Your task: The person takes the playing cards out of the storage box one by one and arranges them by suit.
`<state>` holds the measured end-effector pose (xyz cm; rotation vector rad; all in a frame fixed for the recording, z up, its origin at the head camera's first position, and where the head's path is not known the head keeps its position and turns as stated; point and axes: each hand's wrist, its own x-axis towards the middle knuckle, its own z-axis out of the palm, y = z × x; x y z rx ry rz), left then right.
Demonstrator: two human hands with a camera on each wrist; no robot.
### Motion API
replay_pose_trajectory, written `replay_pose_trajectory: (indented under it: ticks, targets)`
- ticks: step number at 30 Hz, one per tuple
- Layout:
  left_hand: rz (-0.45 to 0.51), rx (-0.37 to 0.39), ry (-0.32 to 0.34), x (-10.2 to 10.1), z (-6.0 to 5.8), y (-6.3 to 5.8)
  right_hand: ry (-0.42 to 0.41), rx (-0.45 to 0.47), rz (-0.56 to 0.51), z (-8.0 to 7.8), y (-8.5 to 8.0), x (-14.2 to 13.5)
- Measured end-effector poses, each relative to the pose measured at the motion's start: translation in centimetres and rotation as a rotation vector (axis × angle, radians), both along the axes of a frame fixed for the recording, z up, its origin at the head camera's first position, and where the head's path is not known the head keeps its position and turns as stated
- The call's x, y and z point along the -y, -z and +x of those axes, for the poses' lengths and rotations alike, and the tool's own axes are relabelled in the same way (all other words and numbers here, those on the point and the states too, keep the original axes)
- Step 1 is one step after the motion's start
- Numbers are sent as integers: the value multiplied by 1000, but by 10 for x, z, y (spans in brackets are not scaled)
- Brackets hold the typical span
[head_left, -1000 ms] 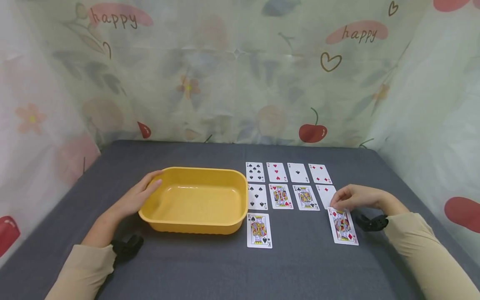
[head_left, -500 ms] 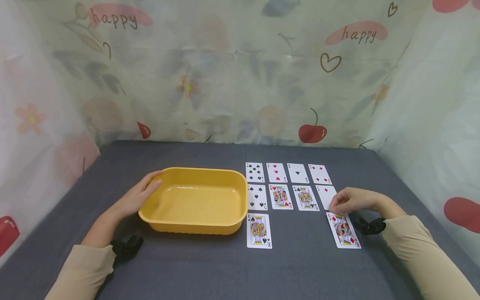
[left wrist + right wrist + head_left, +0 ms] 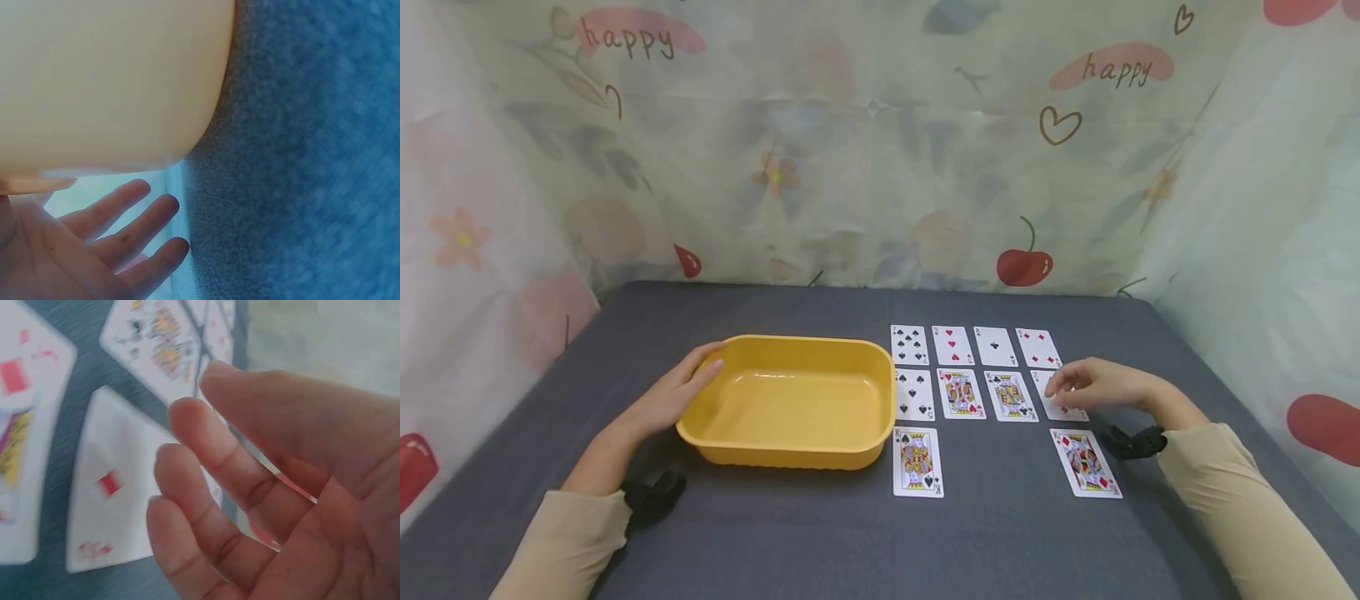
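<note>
My left hand (image 3: 673, 390) rests at the left rim of a yellow plastic basin (image 3: 786, 458), thumb over the edge. Three of its fingers (image 3: 134, 234) show straight and spread beside the basin wall in the left wrist view. Over a two of diamonds (image 3: 1066, 412) hovers my right hand (image 3: 1105, 385), fingers loosely bent and holding nothing. Just in front of that card lies the king of diamonds (image 3: 1087, 464), slightly turned. A king of spades (image 3: 917, 462) lies right of the basin, in the same front row.
Behind are two rows of face-up playing cards, among them a king of hearts (image 3: 961, 394), king of clubs (image 3: 1011, 396) and ace of clubs (image 3: 996, 347). The basin's right side borders the leftmost cards. A dark cloth (image 3: 820, 542) covers the table; a printed curtain (image 3: 865, 167) hangs behind.
My right hand has let go of the king of diamonds, which slid slightly toward me, and has moved back and left over the two of diamonds. The left hand stays put.
</note>
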<state>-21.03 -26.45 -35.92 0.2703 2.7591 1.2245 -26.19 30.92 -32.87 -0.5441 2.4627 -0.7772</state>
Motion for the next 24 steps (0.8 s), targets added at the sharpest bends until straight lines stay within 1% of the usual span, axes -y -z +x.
replay_pose_trajectory:
  ticks: [5, 8, 12, 16, 18, 20, 24]
  targets:
    - [-7, 5, 0, 0, -1, -1, 14, -68, -49, -5, -14, 10]
    - [-26, 4, 2, 0, -1, -1, 27, -141, -60, -8, -22, 17]
    - [-84, -18, 19, 2, -2, -4, 66, -250, -59, -9, -33, 28]
    - [-143, -58, 59, 5, -4, -10, 115, -350, -53, -7, -43, 41]
    - [-161, -70, 72, 7, -6, -16, 127, -391, -56, -7, -46, 48]
    - [-187, -77, 74, 7, -7, -24, 133, -428, -61, -6, -49, 54]
    - [-252, -82, 63, 4, -8, -49, 146, -492, -73, -6, -54, 64]
